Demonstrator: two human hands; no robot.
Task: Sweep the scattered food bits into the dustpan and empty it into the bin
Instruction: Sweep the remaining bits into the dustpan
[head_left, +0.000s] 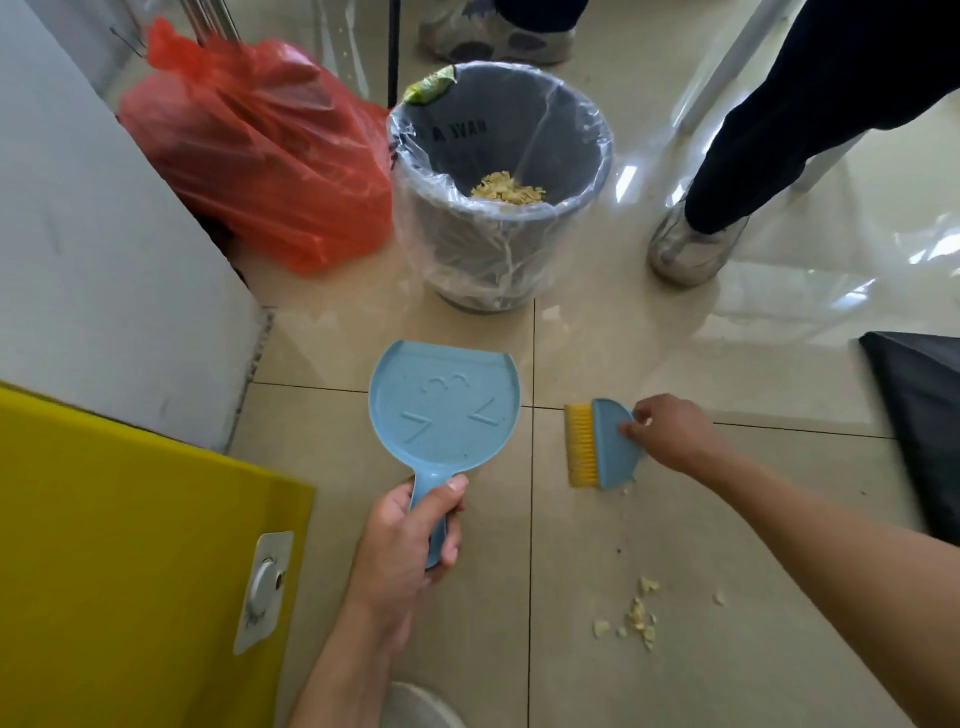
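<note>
Fingers (636, 427) of the right hand (670, 434) pinch the blue back of the small brush (605, 444), its yellow bristles turned leftward and resting on the floor; fingers of the left hand (410, 535) are curled tight round the handle of the blue dustpan (444, 402), thumb laid along the top, pan held flat and bare of crumbs, its open edge toward the bin.

Floor (597, 332): glossy beige tile with dark grout lines, strong window glare at right.

White cabinet side (104, 260): fills the left edge. Yellow panel (130, 545) below it, carrying a white stick-on latch (265, 587).

Red plastic bag (260, 171): full, slumped between the white cabinet and the bin, touching both.

Bin (501, 187): grey, round, lined with clear film, upright just beyond the dustpan; a heap of pale food bits (506, 189) lies inside; a green scrap (431, 85) hangs on the far rim.

Bystander's dark trouser leg (831, 104) and covered shoe (691, 249): right of the bin. A second pair of shoes (498, 34) beyond it.

Black sheet (924, 415): at the right edge.

Scattered food bits (641, 613): pale flakes on the tile under the right forearm, nearer the camera than the brush and well apart from the dustpan; one crumb beside the brush's lower corner.
</note>
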